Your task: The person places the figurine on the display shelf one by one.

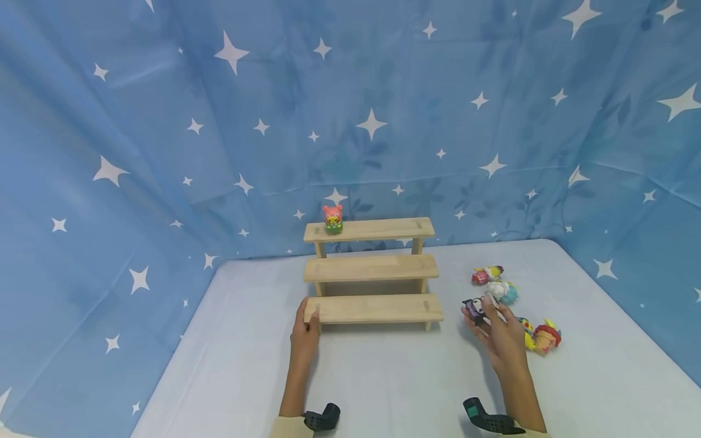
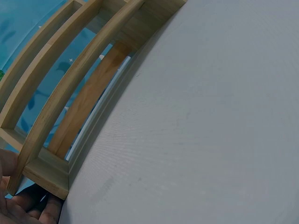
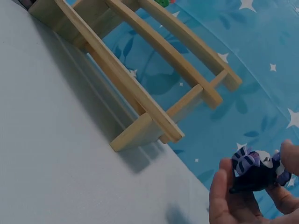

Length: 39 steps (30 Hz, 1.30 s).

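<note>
A three-tier wooden display shelf stands on the table. My left hand grips the left end of its lowest board, the thumb on top; in the left wrist view the fingers curl beneath the board beside the end support. To the right of the shelf, my right hand holds a small black, purple and white figurine between thumb and fingers, above the table. The right wrist view shows this figurine tilted in the fingers. A pink figurine with a yellow face and green base stands at the top board's left end.
Several figurines lie right of the shelf: a red and yellow one, a white and turquoise one, and a peach one with a red band near a yellow one. A blue starry curtain hangs behind the white table.
</note>
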Tool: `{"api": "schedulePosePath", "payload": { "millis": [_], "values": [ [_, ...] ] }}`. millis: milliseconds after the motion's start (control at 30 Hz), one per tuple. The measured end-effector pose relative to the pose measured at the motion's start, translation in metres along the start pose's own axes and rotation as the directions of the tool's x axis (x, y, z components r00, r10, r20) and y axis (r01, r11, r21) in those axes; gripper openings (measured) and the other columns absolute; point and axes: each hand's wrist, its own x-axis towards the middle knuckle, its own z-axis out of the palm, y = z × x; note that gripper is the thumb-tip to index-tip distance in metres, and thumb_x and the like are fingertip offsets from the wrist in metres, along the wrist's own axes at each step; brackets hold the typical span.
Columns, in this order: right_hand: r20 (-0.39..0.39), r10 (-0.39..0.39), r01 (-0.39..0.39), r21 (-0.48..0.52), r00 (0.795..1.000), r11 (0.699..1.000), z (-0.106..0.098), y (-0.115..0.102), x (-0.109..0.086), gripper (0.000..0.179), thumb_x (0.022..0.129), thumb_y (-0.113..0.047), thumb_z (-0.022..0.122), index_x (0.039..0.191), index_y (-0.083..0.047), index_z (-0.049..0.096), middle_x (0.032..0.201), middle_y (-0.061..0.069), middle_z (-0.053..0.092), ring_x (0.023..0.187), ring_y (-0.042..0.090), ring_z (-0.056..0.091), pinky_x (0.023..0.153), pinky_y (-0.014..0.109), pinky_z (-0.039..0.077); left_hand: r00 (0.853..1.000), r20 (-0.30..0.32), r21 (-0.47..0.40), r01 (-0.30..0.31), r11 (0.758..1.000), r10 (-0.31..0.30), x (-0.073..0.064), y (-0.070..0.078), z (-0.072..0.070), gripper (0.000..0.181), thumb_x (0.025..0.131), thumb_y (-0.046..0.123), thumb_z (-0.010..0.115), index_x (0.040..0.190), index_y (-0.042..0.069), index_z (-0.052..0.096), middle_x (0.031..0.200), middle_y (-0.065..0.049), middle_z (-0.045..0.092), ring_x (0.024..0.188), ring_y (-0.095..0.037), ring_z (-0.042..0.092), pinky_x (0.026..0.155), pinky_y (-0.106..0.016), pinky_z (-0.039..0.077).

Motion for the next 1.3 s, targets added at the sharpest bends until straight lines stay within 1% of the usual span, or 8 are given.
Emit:
{"api": "schedulePosePath", "payload": {
  "millis": [167,267,533,633,867,1000,1100,1300],
  "values": [
    [-0.103,0.016,-0.030,-0.140,0.995,0.990,0.001,0.003,0.000,0.080,0.082,-0.053,0.070,0.146,-0.020,0.036,0.099,-0.019,0.059,0.087,-0.004,0.064,0.085,0.022,0.056,1.000,-0.010,0.011,-0.023,1.000,0.023,-0.002,-0.001,0.000,0.053,0.105,0.024,0.045,0.153,0.010,0.030,0.156,-0.021,0.033,0.143,-0.043,0.031,0.112,-0.059,0.032],
    [-0.126,0.017,-0.040,-0.181,0.992,0.983,0.002,0.004,0.000,0.088,0.081,-0.057,0.069,0.151,-0.021,0.031,0.095,-0.023,0.059,0.088,-0.006,0.061,0.084,0.017,0.054,0.999,-0.012,0.014,-0.032,0.999,0.032,-0.002,-0.001,0.000,0.053,0.105,0.024,0.045,0.153,0.010,0.030,0.156,-0.021,0.034,0.142,-0.044,0.033,0.111,-0.059,0.034],
    [-0.112,-0.013,0.014,0.004,0.994,1.000,0.012,0.003,0.000,0.046,0.085,-0.041,0.073,0.121,-0.023,0.050,0.092,-0.015,0.064,0.084,0.002,0.064,0.080,0.020,0.057,0.999,-0.020,0.014,-0.037,0.999,0.037,0.000,0.000,0.000,0.053,0.105,0.025,0.046,0.153,0.010,0.030,0.155,-0.021,0.034,0.141,-0.044,0.034,0.110,-0.059,0.035],
    [-0.069,-0.026,0.032,0.088,0.997,0.996,0.014,0.003,-0.001,0.040,0.088,-0.033,0.072,0.117,-0.018,0.049,0.090,-0.012,0.066,0.083,0.005,0.068,0.081,0.023,0.058,0.999,-0.015,0.009,-0.029,1.000,0.029,0.000,0.000,0.000,0.053,0.105,0.025,0.046,0.153,0.011,0.030,0.156,-0.021,0.034,0.142,-0.043,0.034,0.110,-0.059,0.035],
    [0.017,-0.060,0.057,0.147,0.998,0.987,0.018,0.005,-0.002,0.036,0.092,-0.024,0.068,0.118,-0.014,0.045,0.098,-0.008,0.065,0.088,0.008,0.071,0.083,0.024,0.058,0.999,-0.011,0.006,-0.033,0.999,0.033,0.000,-0.001,0.000,0.053,0.105,0.023,0.046,0.153,0.009,0.030,0.156,-0.021,0.033,0.141,-0.044,0.034,0.110,-0.059,0.036],
    [0.032,-0.081,0.074,0.169,0.996,0.983,0.019,0.006,0.000,0.051,0.095,-0.020,0.065,0.138,-0.014,0.039,0.106,-0.006,0.063,0.093,0.009,0.072,0.084,0.025,0.057,0.999,-0.009,0.008,-0.036,0.999,0.036,0.000,0.000,0.000,0.053,0.105,0.024,0.045,0.153,0.009,0.029,0.155,-0.023,0.035,0.140,-0.044,0.036,0.109,-0.058,0.037],
    [0.044,-0.080,0.074,0.136,0.996,0.988,0.019,0.006,0.001,0.071,0.095,-0.019,0.064,0.154,-0.016,0.025,0.112,-0.006,0.061,0.096,0.007,0.071,0.085,0.024,0.056,0.999,-0.010,0.009,-0.033,0.999,0.033,0.001,0.000,0.000,0.053,0.105,0.024,0.045,0.153,0.009,0.029,0.154,-0.023,0.035,0.140,-0.044,0.036,0.110,-0.058,0.036],
    [0.048,-0.076,0.072,0.075,0.996,0.995,0.020,0.007,0.002,0.080,0.094,-0.021,0.066,0.157,-0.012,0.017,0.114,-0.009,0.060,0.099,0.003,0.070,0.090,0.024,0.054,1.000,-0.013,-0.004,-0.021,1.000,0.021,0.001,-0.002,0.001,0.053,0.105,0.023,0.045,0.153,0.010,0.029,0.155,-0.022,0.035,0.140,-0.043,0.037,0.110,-0.057,0.037]
  ]
}}
